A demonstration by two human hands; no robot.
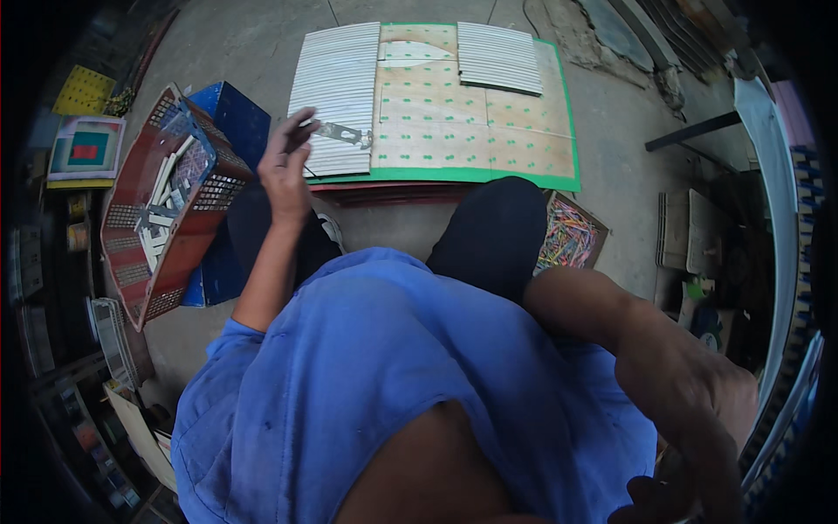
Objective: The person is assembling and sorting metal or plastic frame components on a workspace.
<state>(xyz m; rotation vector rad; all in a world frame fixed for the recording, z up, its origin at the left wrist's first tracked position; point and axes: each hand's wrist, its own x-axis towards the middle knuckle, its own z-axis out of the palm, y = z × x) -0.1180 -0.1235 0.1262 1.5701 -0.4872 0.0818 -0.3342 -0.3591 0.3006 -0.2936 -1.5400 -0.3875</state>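
My left hand is held over the left edge of a low work board, its thumb and fingers apart. Just right of its fingertips is a flat grey metal plate with holes; contact between them is unclear. Beneath the plate, white strips lie side by side on the board. A second block of white strips covers the far right part. My right hand is raised close at the lower right, away from the board. Its bent fingers are dark and partly hidden, so anything in them cannot be made out.
At left, a red plastic crate with white strips and scraps leans by a blue box. A box of colourful small sticks stands right of my knee. A dark metal bar juts from the right. Shelves crowd the lower left.
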